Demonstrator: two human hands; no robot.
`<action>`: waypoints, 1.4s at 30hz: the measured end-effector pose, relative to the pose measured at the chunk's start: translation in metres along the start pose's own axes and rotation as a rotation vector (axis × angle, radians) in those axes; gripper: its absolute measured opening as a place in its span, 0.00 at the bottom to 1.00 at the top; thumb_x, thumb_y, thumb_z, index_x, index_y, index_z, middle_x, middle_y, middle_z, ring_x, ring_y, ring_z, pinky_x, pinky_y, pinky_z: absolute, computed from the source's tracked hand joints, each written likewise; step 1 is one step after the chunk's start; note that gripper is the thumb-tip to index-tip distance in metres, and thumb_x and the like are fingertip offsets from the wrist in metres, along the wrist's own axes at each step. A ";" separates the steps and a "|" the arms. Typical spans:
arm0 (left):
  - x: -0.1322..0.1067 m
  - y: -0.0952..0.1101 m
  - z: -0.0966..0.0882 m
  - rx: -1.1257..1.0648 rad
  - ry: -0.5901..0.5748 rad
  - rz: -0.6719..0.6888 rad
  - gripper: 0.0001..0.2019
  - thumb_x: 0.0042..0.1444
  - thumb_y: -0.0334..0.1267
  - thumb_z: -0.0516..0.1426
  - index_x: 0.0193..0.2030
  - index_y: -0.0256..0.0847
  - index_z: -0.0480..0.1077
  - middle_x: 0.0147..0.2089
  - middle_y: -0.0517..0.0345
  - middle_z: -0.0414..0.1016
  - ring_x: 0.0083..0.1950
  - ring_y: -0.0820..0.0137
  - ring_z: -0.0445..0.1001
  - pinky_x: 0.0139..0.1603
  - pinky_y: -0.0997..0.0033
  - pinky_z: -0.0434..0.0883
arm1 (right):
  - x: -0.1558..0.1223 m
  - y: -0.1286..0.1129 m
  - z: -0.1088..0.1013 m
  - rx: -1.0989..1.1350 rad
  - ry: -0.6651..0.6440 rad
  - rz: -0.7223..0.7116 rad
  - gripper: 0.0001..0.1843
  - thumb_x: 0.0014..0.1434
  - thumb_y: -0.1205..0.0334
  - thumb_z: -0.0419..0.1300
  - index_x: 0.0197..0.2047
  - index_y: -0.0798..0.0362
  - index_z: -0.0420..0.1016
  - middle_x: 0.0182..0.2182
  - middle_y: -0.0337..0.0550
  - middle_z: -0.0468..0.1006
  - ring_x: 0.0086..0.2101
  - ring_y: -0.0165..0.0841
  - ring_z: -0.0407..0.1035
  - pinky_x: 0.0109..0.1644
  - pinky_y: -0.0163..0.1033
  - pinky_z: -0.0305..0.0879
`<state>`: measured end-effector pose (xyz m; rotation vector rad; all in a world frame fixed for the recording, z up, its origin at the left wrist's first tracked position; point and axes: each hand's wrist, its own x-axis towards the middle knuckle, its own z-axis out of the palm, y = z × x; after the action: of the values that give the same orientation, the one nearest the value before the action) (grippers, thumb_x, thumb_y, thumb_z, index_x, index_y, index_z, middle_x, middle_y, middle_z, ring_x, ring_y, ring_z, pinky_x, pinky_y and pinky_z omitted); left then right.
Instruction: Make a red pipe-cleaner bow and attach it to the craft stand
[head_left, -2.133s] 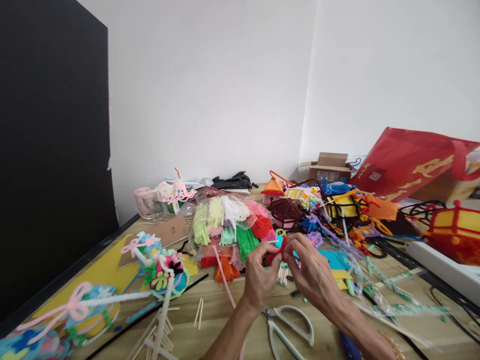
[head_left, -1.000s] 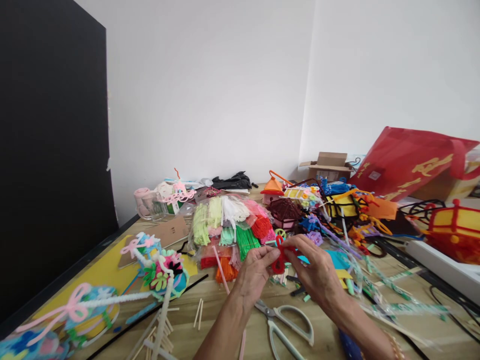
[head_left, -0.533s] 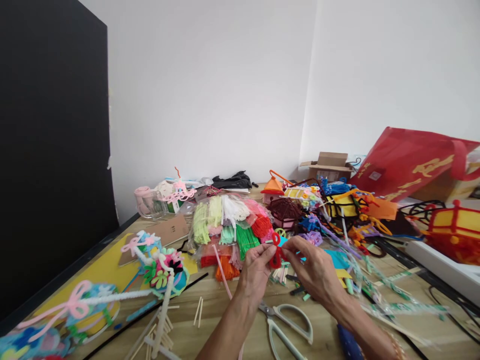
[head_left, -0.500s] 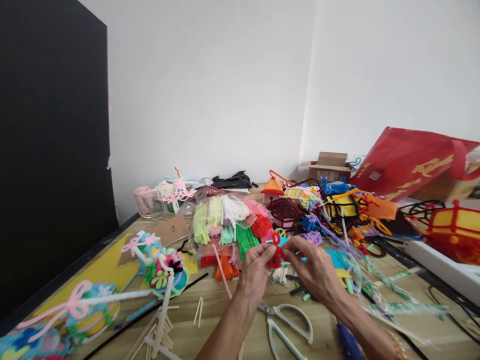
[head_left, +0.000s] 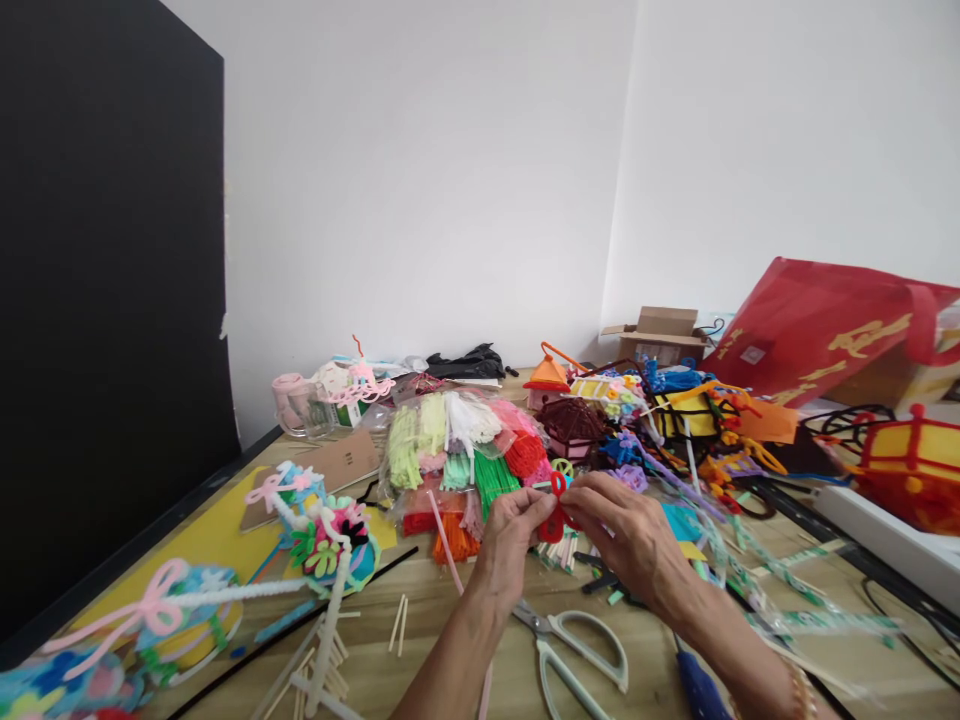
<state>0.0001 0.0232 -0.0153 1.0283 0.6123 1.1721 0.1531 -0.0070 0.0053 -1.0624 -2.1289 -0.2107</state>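
A red pipe-cleaner piece (head_left: 556,510), bent into small loops, is pinched upright between my two hands above the wooden table (head_left: 420,620). My left hand (head_left: 511,545) grips its left side between thumb and fingers. My right hand (head_left: 626,530) holds its right side with the fingertips. Part of the red piece is hidden behind my fingers. Below my hands lie white-handled scissors (head_left: 577,650), and a pink pipe cleaner (head_left: 448,545) runs beside my left wrist. A blue tool handle (head_left: 699,686) sits under my right forearm.
Bags of coloured pipe cleaners (head_left: 457,455) lie just beyond my hands. Finished pipe-cleaner crafts (head_left: 326,540) and wooden sticks (head_left: 319,680) are at the left, with a tangled craft pile (head_left: 660,430) at the right. A red bag (head_left: 825,335) leans at the back right.
The red pipe cleaner has gone from a loose bent strip to a looped shape held upright between my fingertips. My hands have shifted only slightly.
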 end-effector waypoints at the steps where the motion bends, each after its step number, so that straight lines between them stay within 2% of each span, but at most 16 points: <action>1: 0.000 0.000 0.000 0.005 -0.014 0.002 0.15 0.43 0.46 0.65 0.24 0.34 0.73 0.21 0.62 0.67 0.23 0.77 0.61 0.27 0.77 0.57 | 0.000 0.001 -0.001 -0.016 -0.019 -0.016 0.13 0.65 0.64 0.48 0.39 0.50 0.74 0.35 0.46 0.76 0.32 0.33 0.70 0.32 0.34 0.63; 4: 0.001 0.000 -0.001 -0.010 -0.019 -0.006 0.15 0.41 0.45 0.66 0.23 0.34 0.71 0.20 0.63 0.66 0.23 0.78 0.60 0.26 0.77 0.56 | -0.001 0.003 -0.003 -0.085 -0.081 -0.048 0.14 0.65 0.66 0.47 0.38 0.51 0.74 0.34 0.46 0.75 0.31 0.33 0.69 0.30 0.34 0.61; 7: 0.002 -0.002 0.000 -0.027 0.009 -0.012 0.16 0.38 0.46 0.67 0.23 0.35 0.70 0.20 0.64 0.64 0.22 0.78 0.60 0.26 0.77 0.56 | -0.002 0.003 -0.002 -0.112 -0.079 -0.045 0.13 0.65 0.67 0.47 0.36 0.50 0.73 0.31 0.44 0.74 0.29 0.33 0.68 0.30 0.35 0.60; 11: 0.002 -0.003 0.003 -0.005 0.020 0.038 0.16 0.39 0.47 0.66 0.23 0.36 0.70 0.20 0.64 0.64 0.23 0.77 0.59 0.27 0.76 0.57 | -0.001 0.003 0.004 0.007 -0.018 -0.005 0.11 0.65 0.65 0.48 0.38 0.51 0.72 0.33 0.45 0.75 0.32 0.34 0.69 0.33 0.36 0.63; 14: 0.001 -0.003 0.005 0.062 0.042 0.121 0.15 0.42 0.47 0.65 0.22 0.37 0.70 0.20 0.64 0.63 0.23 0.77 0.59 0.28 0.75 0.57 | -0.001 -0.001 0.008 0.145 0.036 0.098 0.10 0.65 0.64 0.49 0.37 0.51 0.71 0.31 0.44 0.74 0.30 0.33 0.68 0.35 0.36 0.63; 20: -0.002 -0.006 0.007 0.265 0.113 0.266 0.12 0.48 0.44 0.61 0.23 0.38 0.68 0.21 0.64 0.64 0.25 0.75 0.60 0.28 0.75 0.59 | 0.002 -0.010 0.008 0.486 0.064 0.393 0.10 0.61 0.59 0.53 0.29 0.52 0.68 0.24 0.37 0.68 0.26 0.31 0.63 0.29 0.35 0.58; 23: -0.006 -0.006 0.008 0.384 0.118 0.351 0.11 0.52 0.43 0.58 0.25 0.39 0.68 0.22 0.63 0.64 0.26 0.74 0.60 0.28 0.75 0.59 | 0.004 -0.009 0.009 0.814 0.011 0.535 0.11 0.57 0.56 0.58 0.28 0.53 0.70 0.21 0.34 0.67 0.24 0.29 0.60 0.26 0.33 0.56; 26: -0.009 -0.003 0.009 0.479 0.126 0.428 0.10 0.53 0.42 0.57 0.25 0.39 0.69 0.25 0.62 0.66 0.28 0.72 0.63 0.32 0.74 0.61 | 0.004 -0.004 0.011 1.201 -0.050 0.726 0.12 0.50 0.55 0.65 0.25 0.54 0.70 0.20 0.32 0.67 0.22 0.25 0.60 0.28 0.31 0.59; 29: -0.008 0.004 0.007 0.482 0.055 0.419 0.09 0.53 0.41 0.58 0.25 0.39 0.70 0.27 0.61 0.68 0.30 0.72 0.64 0.34 0.74 0.62 | 0.002 0.002 0.013 1.359 -0.131 0.844 0.14 0.47 0.53 0.67 0.26 0.55 0.71 0.21 0.33 0.69 0.21 0.25 0.63 0.28 0.31 0.64; 32: -0.004 0.011 0.001 0.408 -0.065 0.290 0.10 0.50 0.42 0.60 0.25 0.38 0.70 0.25 0.61 0.68 0.28 0.72 0.64 0.31 0.74 0.62 | 0.001 0.006 0.016 1.395 -0.178 0.875 0.15 0.47 0.52 0.66 0.28 0.55 0.72 0.21 0.35 0.70 0.21 0.26 0.65 0.26 0.33 0.67; 34: -0.001 0.014 -0.003 0.341 -0.057 0.201 0.11 0.47 0.43 0.62 0.26 0.37 0.70 0.24 0.61 0.69 0.27 0.73 0.64 0.30 0.75 0.61 | 0.001 0.007 0.018 1.392 -0.168 0.879 0.15 0.49 0.50 0.65 0.30 0.55 0.73 0.23 0.37 0.71 0.22 0.27 0.66 0.26 0.34 0.68; 36: 0.001 0.015 -0.006 0.288 0.000 0.152 0.12 0.47 0.44 0.62 0.26 0.36 0.70 0.23 0.61 0.69 0.25 0.74 0.64 0.29 0.75 0.61 | 0.003 0.006 0.018 1.364 -0.130 0.873 0.16 0.51 0.49 0.63 0.32 0.54 0.72 0.26 0.38 0.72 0.25 0.28 0.68 0.29 0.34 0.68; 38: 0.002 0.015 -0.007 0.262 0.049 0.141 0.13 0.46 0.45 0.62 0.27 0.36 0.70 0.23 0.62 0.69 0.24 0.75 0.63 0.28 0.76 0.59 | 0.005 0.003 0.016 1.235 -0.062 0.812 0.15 0.55 0.48 0.60 0.32 0.54 0.71 0.28 0.38 0.72 0.29 0.30 0.68 0.31 0.33 0.67; 42: 0.003 0.014 -0.005 0.264 0.103 0.156 0.14 0.43 0.45 0.63 0.24 0.36 0.69 0.20 0.65 0.65 0.23 0.77 0.59 0.25 0.77 0.57 | 0.007 -0.010 0.007 0.758 0.048 0.558 0.11 0.59 0.53 0.56 0.34 0.53 0.69 0.29 0.39 0.72 0.31 0.32 0.68 0.33 0.35 0.66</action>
<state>-0.0098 0.0281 -0.0045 1.2624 0.7946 1.3103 0.1392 -0.0061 0.0063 -1.0913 -1.5553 0.7645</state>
